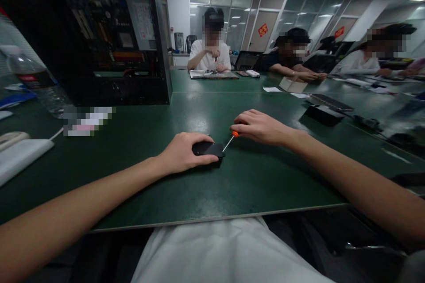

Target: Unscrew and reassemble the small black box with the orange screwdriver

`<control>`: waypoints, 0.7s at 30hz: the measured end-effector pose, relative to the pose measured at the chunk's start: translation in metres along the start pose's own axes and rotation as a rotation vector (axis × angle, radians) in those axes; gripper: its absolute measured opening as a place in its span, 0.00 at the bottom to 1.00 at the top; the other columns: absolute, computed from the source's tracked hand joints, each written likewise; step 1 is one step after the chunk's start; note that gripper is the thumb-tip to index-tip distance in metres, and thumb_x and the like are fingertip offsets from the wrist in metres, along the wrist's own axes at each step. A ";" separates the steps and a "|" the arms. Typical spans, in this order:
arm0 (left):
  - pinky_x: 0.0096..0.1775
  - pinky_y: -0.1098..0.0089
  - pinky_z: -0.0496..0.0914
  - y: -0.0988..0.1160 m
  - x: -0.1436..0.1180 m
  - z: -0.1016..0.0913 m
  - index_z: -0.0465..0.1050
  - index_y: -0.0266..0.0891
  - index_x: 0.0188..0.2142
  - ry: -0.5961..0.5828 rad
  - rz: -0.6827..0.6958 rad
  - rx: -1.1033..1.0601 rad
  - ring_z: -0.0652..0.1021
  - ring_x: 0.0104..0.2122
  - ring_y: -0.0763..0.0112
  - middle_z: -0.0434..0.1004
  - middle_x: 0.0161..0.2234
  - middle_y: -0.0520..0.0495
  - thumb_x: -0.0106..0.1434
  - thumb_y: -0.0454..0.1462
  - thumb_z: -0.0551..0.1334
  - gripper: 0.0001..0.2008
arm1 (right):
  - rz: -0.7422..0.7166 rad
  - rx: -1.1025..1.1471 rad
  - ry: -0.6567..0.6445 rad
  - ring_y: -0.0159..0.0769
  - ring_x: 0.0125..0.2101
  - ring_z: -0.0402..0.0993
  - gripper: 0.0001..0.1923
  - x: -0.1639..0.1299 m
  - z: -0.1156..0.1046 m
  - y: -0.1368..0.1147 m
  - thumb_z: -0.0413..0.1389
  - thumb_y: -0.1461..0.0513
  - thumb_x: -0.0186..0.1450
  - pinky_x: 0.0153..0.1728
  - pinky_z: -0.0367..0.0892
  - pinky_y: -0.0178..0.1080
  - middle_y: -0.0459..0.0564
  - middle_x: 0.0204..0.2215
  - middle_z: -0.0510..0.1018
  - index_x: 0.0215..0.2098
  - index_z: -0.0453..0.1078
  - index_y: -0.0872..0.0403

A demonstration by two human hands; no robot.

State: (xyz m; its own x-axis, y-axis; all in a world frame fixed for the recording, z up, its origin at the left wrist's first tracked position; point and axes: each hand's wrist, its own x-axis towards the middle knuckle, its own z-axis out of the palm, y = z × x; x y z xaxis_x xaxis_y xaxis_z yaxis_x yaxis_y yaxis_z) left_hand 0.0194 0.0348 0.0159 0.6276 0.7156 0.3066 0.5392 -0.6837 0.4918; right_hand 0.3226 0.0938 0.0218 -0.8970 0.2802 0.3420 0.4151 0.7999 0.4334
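A small flat black box-like device [210, 149] is on the green table [186, 199], close to the front edge. My left hand [181, 152] grips it from the left, thumb along the near side and fingers over the far side. In my right hand [255, 126] is a screwdriver [235, 134] with an orange collar and a thin metal shaft. The shaft slants down to the left, its tip at the right end of the black device. My fingers cover most of the handle. Whether the tip sits in a screw or a seam, I cannot tell.
An open black computer case [159, 53] stands at the back left, beside a plastic bottle [40, 82]. A white power strip [23, 154] lies at the left edge. Black devices [322, 115] are at the right. Across the table a person [210, 48] works on a flat panel; others sit further right.
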 end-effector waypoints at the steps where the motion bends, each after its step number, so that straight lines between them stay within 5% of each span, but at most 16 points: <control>1: 0.39 0.69 0.68 -0.001 0.000 0.000 0.80 0.38 0.46 0.009 -0.004 0.004 0.81 0.37 0.64 0.84 0.40 0.48 0.61 0.50 0.69 0.21 | -0.010 -0.007 0.005 0.40 0.40 0.69 0.18 0.001 -0.001 0.001 0.44 0.58 0.76 0.42 0.62 0.41 0.57 0.42 0.76 0.51 0.73 0.54; 12: 0.47 0.65 0.71 0.001 0.000 0.007 0.78 0.36 0.50 0.067 0.031 -0.037 0.81 0.44 0.59 0.83 0.46 0.42 0.65 0.48 0.65 0.21 | 0.074 0.357 -0.062 0.33 0.33 0.74 0.19 -0.010 0.019 -0.016 0.43 0.55 0.77 0.36 0.65 0.34 0.52 0.34 0.79 0.50 0.72 0.56; 17: 0.53 0.63 0.71 -0.013 -0.005 -0.017 0.70 0.38 0.61 -0.056 0.109 -0.093 0.78 0.51 0.57 0.78 0.54 0.40 0.58 0.47 0.71 0.34 | 0.067 0.291 0.059 0.32 0.30 0.72 0.16 -0.003 0.007 -0.023 0.47 0.56 0.76 0.32 0.62 0.34 0.51 0.32 0.78 0.48 0.72 0.57; 21: 0.47 0.65 0.72 -0.027 -0.008 -0.035 0.79 0.38 0.52 -0.146 -0.014 -0.117 0.81 0.44 0.58 0.84 0.46 0.44 0.60 0.49 0.69 0.25 | 0.081 0.213 0.151 0.30 0.27 0.70 0.13 -0.002 -0.001 -0.032 0.51 0.56 0.73 0.28 0.58 0.34 0.49 0.29 0.76 0.46 0.73 0.57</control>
State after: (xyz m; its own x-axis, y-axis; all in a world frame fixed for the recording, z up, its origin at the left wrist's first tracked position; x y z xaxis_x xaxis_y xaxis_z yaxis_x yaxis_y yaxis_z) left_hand -0.0192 0.0523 0.0286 0.6998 0.6908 0.1817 0.4848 -0.6462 0.5894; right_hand 0.3111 0.0669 0.0078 -0.8228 0.2783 0.4956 0.4288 0.8762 0.2198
